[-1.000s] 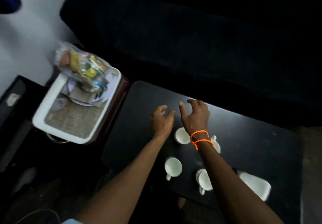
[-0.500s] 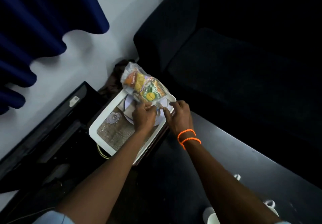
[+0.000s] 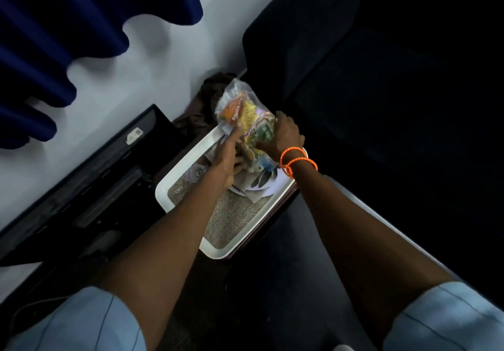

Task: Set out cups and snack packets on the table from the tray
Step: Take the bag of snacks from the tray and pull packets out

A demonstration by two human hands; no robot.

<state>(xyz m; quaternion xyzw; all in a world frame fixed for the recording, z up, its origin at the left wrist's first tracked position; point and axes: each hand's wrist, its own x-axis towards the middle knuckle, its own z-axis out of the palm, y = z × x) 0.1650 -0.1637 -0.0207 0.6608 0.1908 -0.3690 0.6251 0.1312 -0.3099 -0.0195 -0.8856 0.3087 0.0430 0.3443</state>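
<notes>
Tray (image 3: 174,187), white rim, woven liner: carries clear bag (image 3: 242,110) of snack packets at far end, over a plate (image 3: 268,184). Right hand (image 3: 286,135), orange bracelets (image 3: 297,159) at wrist, grips bag's right side. Left hand (image 3: 226,162) holds bag's left side, fingers partly hidden. Dark tabletop (image 3: 286,255) adjoins tray.

Home living room: dark sofa (image 3: 381,78), blue curtain (image 3: 68,23), low table (image 3: 300,255).
</notes>
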